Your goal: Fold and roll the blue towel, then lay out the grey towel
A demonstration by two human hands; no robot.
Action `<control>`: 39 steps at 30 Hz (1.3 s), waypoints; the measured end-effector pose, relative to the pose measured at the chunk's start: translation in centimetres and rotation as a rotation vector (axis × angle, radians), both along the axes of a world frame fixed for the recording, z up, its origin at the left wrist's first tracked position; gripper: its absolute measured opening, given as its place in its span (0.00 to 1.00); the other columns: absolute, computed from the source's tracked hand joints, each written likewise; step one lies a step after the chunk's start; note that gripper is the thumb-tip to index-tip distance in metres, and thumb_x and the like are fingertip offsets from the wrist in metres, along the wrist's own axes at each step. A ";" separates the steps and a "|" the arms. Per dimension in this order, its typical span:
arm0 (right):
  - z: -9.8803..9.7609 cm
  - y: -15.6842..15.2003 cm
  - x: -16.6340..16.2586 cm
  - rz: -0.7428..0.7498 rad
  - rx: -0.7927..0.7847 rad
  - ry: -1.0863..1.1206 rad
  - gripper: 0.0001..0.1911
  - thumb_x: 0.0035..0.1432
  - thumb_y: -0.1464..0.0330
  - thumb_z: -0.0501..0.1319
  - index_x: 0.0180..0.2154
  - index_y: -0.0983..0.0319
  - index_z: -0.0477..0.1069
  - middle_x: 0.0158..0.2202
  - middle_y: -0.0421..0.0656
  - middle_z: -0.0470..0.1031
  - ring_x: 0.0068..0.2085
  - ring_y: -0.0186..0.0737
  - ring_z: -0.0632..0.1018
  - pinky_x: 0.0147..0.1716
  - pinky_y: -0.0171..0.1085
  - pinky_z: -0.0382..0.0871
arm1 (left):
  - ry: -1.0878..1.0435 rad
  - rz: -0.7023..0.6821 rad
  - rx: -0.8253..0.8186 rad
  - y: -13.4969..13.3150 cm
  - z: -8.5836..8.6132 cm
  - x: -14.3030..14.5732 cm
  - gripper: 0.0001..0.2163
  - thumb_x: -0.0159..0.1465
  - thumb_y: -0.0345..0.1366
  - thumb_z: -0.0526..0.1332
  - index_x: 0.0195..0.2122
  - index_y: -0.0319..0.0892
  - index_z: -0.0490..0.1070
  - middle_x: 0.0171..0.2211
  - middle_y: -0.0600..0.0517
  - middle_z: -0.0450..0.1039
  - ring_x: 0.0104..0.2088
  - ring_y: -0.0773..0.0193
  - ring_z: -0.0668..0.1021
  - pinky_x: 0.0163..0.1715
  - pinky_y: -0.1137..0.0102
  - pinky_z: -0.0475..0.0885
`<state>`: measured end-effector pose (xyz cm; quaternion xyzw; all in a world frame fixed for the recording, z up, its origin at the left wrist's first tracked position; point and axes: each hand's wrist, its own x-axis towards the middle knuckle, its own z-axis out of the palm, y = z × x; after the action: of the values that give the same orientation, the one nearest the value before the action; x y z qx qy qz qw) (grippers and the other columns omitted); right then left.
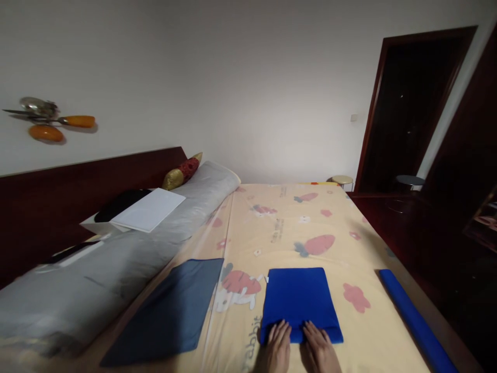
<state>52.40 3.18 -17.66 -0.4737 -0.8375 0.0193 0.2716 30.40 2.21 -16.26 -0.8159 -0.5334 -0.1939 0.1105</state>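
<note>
Both hands [279, 344] [321, 347] on blue cloth [297, 295]

Left hand [279, 346] and right hand [320, 348] are side by side, fingers pressed on the folded near edge of a bright blue cloth [295, 294]. It's on a carrot-print bedsheet [279, 251], with a greyish cloth [174, 305] to the left and a skinny blue roll [415, 317] over on the right.
</note>
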 end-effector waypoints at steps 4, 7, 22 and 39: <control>0.4 0.7 -1.5 0.047 -0.068 -0.009 0.23 0.66 0.60 0.50 0.61 0.54 0.62 0.59 0.42 0.67 0.59 0.44 0.70 0.55 0.43 0.68 | 0.020 -0.113 -0.035 0.5 0.4 1.8 0.25 0.68 0.36 0.50 0.66 0.51 0.52 0.60 0.55 0.66 0.57 0.64 0.72 0.53 0.69 0.72; -0.5 0.9 1.1 -0.116 -0.051 -0.005 0.23 0.66 0.58 0.50 0.60 0.53 0.63 0.59 0.42 0.68 0.59 0.47 0.69 0.56 0.48 0.67 | 0.030 -0.067 -0.090 0.2 1.1 -0.8 0.26 0.69 0.36 0.49 0.67 0.55 0.44 0.63 0.57 0.61 0.60 0.64 0.69 0.55 0.66 0.70; 1.3 0.3 0.0 0.004 -0.199 0.036 0.23 0.67 0.59 0.46 0.62 0.47 0.57 0.63 0.39 0.62 0.62 0.44 0.66 0.57 0.47 0.66 | -0.010 -0.111 -0.102 0.6 1.5 2.7 0.29 0.68 0.35 0.50 0.68 0.52 0.39 0.64 0.57 0.59 0.61 0.65 0.67 0.56 0.69 0.70; -2.2 -0.4 7.7 -0.285 -0.095 -0.003 0.22 0.59 0.62 0.53 0.55 0.51 0.69 0.60 0.43 0.69 0.57 0.48 0.71 0.50 0.46 0.65 | 0.123 0.170 0.275 -0.7 -0.4 -6.2 0.21 0.61 0.30 0.54 0.56 0.50 0.69 0.53 0.56 0.75 0.52 0.63 0.75 0.51 0.66 0.65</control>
<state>60.06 2.78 -19.86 -0.6003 -0.7603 0.0196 0.2475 24.16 1.54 -16.68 -0.7552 -0.5614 -0.2048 0.2693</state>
